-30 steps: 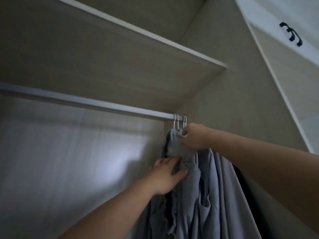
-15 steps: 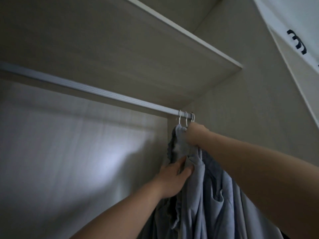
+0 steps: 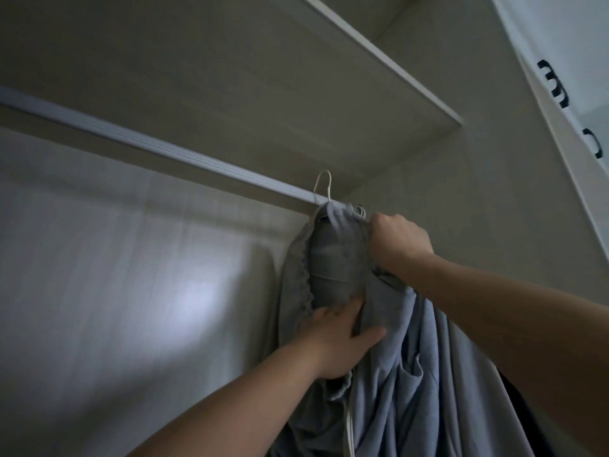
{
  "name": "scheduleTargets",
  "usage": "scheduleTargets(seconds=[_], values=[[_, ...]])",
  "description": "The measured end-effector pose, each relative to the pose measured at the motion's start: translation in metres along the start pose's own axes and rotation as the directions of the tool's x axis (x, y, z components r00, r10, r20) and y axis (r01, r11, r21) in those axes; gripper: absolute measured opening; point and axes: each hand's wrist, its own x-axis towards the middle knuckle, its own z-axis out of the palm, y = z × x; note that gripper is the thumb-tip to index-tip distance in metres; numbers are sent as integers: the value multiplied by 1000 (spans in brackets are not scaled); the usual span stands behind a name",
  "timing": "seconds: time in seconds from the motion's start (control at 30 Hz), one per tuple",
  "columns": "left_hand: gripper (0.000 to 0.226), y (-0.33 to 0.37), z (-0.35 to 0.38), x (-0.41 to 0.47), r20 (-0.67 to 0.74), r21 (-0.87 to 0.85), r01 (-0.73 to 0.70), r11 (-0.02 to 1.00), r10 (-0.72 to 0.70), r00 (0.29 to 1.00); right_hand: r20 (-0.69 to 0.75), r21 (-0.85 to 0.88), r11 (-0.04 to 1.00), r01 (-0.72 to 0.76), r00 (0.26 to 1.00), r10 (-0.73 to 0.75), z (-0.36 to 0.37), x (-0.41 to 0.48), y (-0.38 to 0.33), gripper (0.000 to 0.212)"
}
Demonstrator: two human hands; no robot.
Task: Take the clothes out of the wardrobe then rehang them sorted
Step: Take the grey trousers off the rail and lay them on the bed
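A bunch of grey-blue clothes hangs at the right end of the pale wardrobe rail. One white hanger hook stands lifted above the rail, carrying a grey garment with a gathered edge. My right hand is closed around the top of the clothes and hangers just under the rail. My left hand grips the grey fabric lower down, thumb across the cloth. Other hanger hooks beside my right hand are mostly hidden.
A wooden shelf sits close above the rail. The wardrobe's side wall is right behind the clothes. A white door with black handles stands at the far right. A dark garment shows at the bottom right.
One hanger hook has risen off the rail and now stands above it. My right hand lifted with the clothes; my left hand stayed gripping the fabric. The view moved closer.
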Motion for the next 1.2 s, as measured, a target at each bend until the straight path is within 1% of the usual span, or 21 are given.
scheduleTargets(seconds=[0.07, 0.13, 0.17, 0.23, 0.3, 0.33, 0.43, 0.53, 0.6, 0.67, 0.73, 0.8, 0.87, 0.9, 1.0, 1.1, 1.2], values=[[73, 6, -5, -4, -68, 181, -7, 983, 19, 997, -46, -58, 997, 44, 998, -46, -4, -3, 11, 14], [65, 13, -10, -8, -184, 338, -44, 940, 112, 976, -86, -111, 991, 72, 993, -82, -11, -9, 23, 12], [62, 15, -12, -8, -254, 399, -72, 914, 185, 949, -103, -137, 987, 85, 990, -100, -15, -12, 30, 12], [61, 23, -16, -10, -373, 481, -105, 870, 312, 874, -127, -186, 978, 97, 984, -122, -27, -17, 48, 13], [59, 26, -21, -8, -502, 476, -114, 872, 376, 779, -151, -216, 970, 115, 977, -150, -38, -21, 63, 12], [58, 30, -24, -6, -564, 448, -113, 887, 379, 733, -165, -238, 964, 120, 973, -162, -46, -24, 73, 12], [59, 46, -36, 6, -721, 330, -81, 941, 306, 622, -208, -303, 944, 128, 958, -196, -78, -34, 108, 11], [62, 73, -44, 20, -810, 193, -92, 977, 212, 547, -214, -359, 924, 130, 952, -217, -120, -49, 151, 12], [65, 98, -44, 28, -826, 76, -125, 989, 133, 547, -215, -406, 905, 125, 950, -228, -150, -61, 183, 14], [68, 135, -38, 33, -814, -13, -162, 987, 83, 574, -202, -486, 868, 101, 953, -224, -184, -77, 217, 21], [68, 163, -30, 37, -804, -16, -173, 985, 91, 588, -196, -506, 857, 95, 955, -221, -212, -92, 242, 24], [65, 207, -16, 39, -778, -28, -241, 970, 130, 615, -181, -537, 840, 83, 961, -211, -248, -111, 274, 24], [59, 256, 1, 38, -725, -104, -351, 931, 171, 667, -151, -580, 812, 66, 971, -186, -286, -132, 308, 23], [52, 283, 11, 36, -696, -132, -396, 909, 200, 689, -130, -607, 792, 60, 976, -173, -305, -144, 325, 23], [25, 365, 43, 28, -644, -166, -518, 839, 305, 701, -72, -690, 722, 48, 988, -135, -363, -181, 372, 22], [27, 448, 75, 13, -583, -232, -588, 775, 373, 722, -58, -762, 647, 8, 995, -81, -428, -224, 415, 24], [28, 528, 109, 1, -547, -305, -643, 703, 423, 722, -39, -813, 582, -20, 999, -19, -495, -271, 452, 24]])
